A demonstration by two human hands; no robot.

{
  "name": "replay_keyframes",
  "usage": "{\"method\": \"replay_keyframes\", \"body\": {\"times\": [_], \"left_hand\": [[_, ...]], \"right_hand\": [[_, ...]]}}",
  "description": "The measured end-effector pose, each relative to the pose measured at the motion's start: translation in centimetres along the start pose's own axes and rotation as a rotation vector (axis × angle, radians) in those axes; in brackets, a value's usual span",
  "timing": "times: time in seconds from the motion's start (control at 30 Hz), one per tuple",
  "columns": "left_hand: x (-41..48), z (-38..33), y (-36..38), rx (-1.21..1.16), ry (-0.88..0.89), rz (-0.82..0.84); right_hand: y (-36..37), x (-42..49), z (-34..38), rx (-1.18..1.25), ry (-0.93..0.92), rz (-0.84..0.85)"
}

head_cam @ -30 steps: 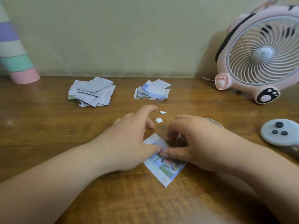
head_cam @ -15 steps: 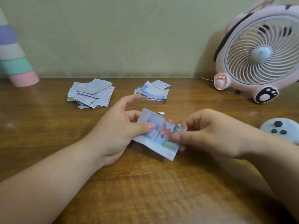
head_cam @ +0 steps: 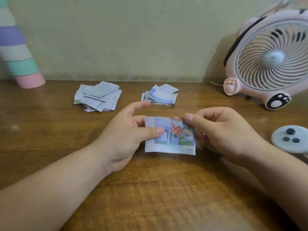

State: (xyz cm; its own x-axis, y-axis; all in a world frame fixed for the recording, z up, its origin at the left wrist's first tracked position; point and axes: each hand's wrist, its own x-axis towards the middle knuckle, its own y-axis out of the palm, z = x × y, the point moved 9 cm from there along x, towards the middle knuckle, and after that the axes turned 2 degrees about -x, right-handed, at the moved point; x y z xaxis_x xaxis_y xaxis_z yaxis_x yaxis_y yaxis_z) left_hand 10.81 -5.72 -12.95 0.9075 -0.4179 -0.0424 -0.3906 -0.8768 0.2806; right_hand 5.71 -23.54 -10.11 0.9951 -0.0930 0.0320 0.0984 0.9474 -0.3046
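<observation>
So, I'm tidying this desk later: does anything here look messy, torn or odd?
Only the paper scraps: the left heap and the right heap lie loose and askew, sheets jutting out with ragged edges. Nothing looks spilled.

Printed paper piece in left grip and right grip, over the wooden table
</observation>
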Motion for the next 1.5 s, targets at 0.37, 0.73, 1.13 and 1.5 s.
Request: {"method": "replay_keyframes", "body": {"times": [0.37, 0.73, 1.13, 1.5], "left_hand": [[0.1, 0.2, -0.4, -0.156, -0.011, -0.053], [-0.8, -0.9, 0.5, 0.088, 0.142, -0.078], [-0.8, -0.5, 0.8, 0.022, 0.113, -0.056], [-1.3, -0.6, 2.0, -0.006, 0.134, 0.022]], "right_hand": [[2.3, -0.7, -0.3, 0.056, 0.073, 0.281], [3.4, -0.9, -0.2, 0.262, 0.090, 0.263], [2.7, -1.5, 1.2, 0.071, -0.086, 0.098], [3.5, -1.1, -1.0, 0.532, 0.166, -0.029]]}}
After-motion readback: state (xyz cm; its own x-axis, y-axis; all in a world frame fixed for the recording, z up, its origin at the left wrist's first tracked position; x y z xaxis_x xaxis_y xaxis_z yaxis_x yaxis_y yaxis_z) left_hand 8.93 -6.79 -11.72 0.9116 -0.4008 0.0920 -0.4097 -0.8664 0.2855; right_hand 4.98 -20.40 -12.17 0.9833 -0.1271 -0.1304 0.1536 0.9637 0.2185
